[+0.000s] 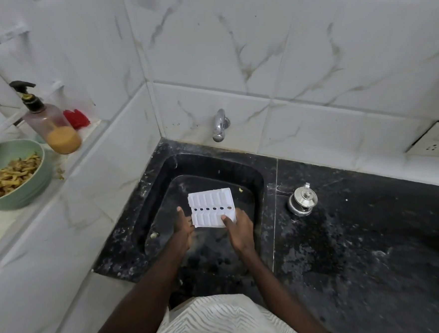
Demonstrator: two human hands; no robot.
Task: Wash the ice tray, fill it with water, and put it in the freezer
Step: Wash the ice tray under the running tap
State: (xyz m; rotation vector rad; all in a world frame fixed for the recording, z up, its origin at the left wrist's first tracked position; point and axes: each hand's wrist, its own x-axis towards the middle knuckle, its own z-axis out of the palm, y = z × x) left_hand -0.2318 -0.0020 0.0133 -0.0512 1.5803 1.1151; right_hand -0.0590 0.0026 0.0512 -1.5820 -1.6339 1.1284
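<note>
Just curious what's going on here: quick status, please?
Left hand and right hand both gripping white ice tray over black sink. Tap shows no water. Nothing blocking.

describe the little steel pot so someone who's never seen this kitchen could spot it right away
Start at the black sink below the wall tap. On the dark counter just to its right stands a small steel pot with a knobbed lid. It is the only shiny thing on that counter.
</note>
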